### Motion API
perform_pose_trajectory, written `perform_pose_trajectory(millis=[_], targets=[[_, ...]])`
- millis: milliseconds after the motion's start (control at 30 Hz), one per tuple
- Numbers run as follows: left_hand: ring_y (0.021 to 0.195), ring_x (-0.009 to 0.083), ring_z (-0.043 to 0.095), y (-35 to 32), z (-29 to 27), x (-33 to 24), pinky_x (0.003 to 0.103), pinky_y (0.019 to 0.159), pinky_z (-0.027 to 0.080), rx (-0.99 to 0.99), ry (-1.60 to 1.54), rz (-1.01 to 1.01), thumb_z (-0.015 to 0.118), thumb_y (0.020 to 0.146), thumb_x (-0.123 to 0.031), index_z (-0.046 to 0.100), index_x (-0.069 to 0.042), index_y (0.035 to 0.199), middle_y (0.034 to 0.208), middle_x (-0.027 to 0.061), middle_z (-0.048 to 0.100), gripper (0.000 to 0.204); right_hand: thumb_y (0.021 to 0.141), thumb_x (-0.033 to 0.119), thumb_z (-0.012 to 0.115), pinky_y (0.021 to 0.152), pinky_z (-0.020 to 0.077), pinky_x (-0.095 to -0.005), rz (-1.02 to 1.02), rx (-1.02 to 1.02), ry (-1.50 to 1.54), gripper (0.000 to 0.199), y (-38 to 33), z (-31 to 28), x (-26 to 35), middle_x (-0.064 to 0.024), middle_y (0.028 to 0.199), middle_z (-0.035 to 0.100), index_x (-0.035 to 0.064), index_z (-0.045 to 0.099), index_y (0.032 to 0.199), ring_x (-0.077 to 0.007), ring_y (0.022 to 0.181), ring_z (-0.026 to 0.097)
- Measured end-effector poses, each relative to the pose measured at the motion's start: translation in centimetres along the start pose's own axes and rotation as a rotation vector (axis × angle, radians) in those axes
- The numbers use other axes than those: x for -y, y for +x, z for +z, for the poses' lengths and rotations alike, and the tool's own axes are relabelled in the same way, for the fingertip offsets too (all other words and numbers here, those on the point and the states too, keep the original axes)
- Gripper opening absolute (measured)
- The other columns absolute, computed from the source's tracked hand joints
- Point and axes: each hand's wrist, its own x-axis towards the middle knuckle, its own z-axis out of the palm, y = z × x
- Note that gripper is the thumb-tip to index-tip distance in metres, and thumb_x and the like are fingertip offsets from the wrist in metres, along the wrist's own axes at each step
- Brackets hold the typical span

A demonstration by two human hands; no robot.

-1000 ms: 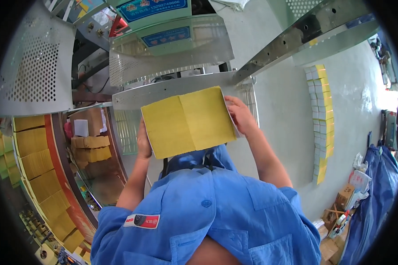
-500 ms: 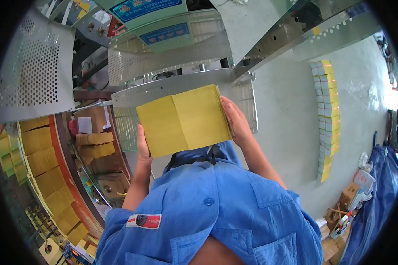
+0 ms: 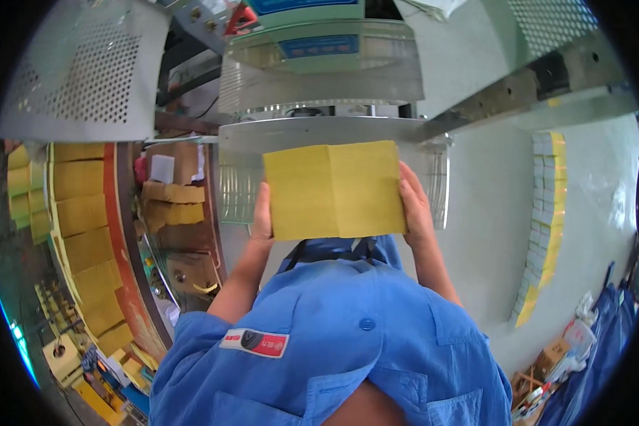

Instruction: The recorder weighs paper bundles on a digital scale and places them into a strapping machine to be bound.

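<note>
I hold a thick yellow stack of folded paper sheets [image 3: 334, 190] flat between both hands, in front of my blue work shirt. My left hand [image 3: 263, 213] presses against its left edge and my right hand [image 3: 414, 206] against its right edge. The stack sits level, just in front of a curved metal machine tray [image 3: 319, 131] with wire guards on either side. The fingers under the stack are hidden.
A perforated metal cover [image 3: 85, 71] is at the upper left. A row of yellow stacks [image 3: 82, 241] runs down the left along a red-edged conveyor. Brown cartons [image 3: 174, 199] lie beside it. A long column of white and yellow stacks [image 3: 547, 220] stands on the floor at right.
The yellow stack has turned from tilted to level in my hands, and the view has shifted slightly so the machine sits more squarely ahead.
</note>
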Motion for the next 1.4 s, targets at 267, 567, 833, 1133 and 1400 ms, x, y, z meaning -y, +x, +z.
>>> perform_pose_trajectory(millis=[267, 567, 833, 1133, 1400], targets=[[0.117, 0.0225, 0.055, -0.9, 3.6, -1.4, 0.035, 0.098, 0.045, 0.117, -0.186, -0.042, 0.025, 0.102, -0.055, 0.044, -0.002, 0.137, 0.128, 0.0113, 0.056, 0.066, 0.102, 0.027, 0.04, 0.107, 0.0371, -0.0336, -0.067, -0.079, -0.016, 0.048, -0.6, 0.4, -1.8, -0.0139, 0.14, 0.048, -0.0015, 0.04, 0.141, -0.0214, 0.129, 0.046], [0.113, 0.0185, 0.056, 6.9, 7.0, -6.1, 0.033, 0.096, 0.045, 0.244, -0.101, 0.052, 0.035, 0.101, -0.053, 0.049, -0.003, 0.133, 0.124, 0.0089, 0.057, 0.061, 0.101, 0.02, 0.039, 0.1, 0.0416, -0.0299, -0.161, -0.09, -0.04, 0.044, 5.2, 3.0, 3.5, -0.0117, 0.134, 0.053, -0.0014, 0.043, 0.139, -0.0186, 0.12, 0.052], [0.118, 0.016, 0.05, 12.4, 11.1, -8.7, 0.03, 0.099, 0.04, 0.19, 0.06, 0.113, 0.047, 0.098, -0.051, 0.046, -0.003, 0.137, 0.13, 0.0064, 0.053, 0.063, 0.1, 0.027, 0.037, 0.094, 0.0432, -0.0307, -0.153, -0.017, -0.051, 0.045, 12.3, 1.4, 4.1, -0.0059, 0.119, 0.058, 0.0013, 0.046, 0.136, -0.0161, 0.111, 0.053], [0.124, 0.0197, 0.043, 13.3, 8.3, -6.7, 0.033, 0.105, 0.033, 0.221, 0.012, 0.208, 0.052, 0.096, -0.045, 0.042, -0.001, 0.14, 0.132, 0.008, 0.05, 0.063, 0.101, 0.03, 0.041, 0.097, 0.0426, -0.0315, -0.137, -0.134, -0.013, 0.047, 12.7, 0.5, 2.9, -0.0082, 0.125, 0.055, 0.0005, 0.041, 0.138, -0.0176, 0.115, 0.052], [0.128, 0.0181, 0.041, 12.6, 8.6, -6.3, 0.033, 0.107, 0.031, 0.192, 0.136, 0.161, 0.054, 0.094, -0.043, 0.038, -0.005, 0.144, 0.137, 0.0075, 0.048, 0.065, 0.101, 0.032, 0.043, 0.099, 0.0417, -0.0315, -0.201, -0.058, -0.025, 0.05, 13.0, 0.4, 3.0, -0.0097, 0.128, 0.054, -0.0018, 0.041, 0.137, -0.0176, 0.118, 0.051]])
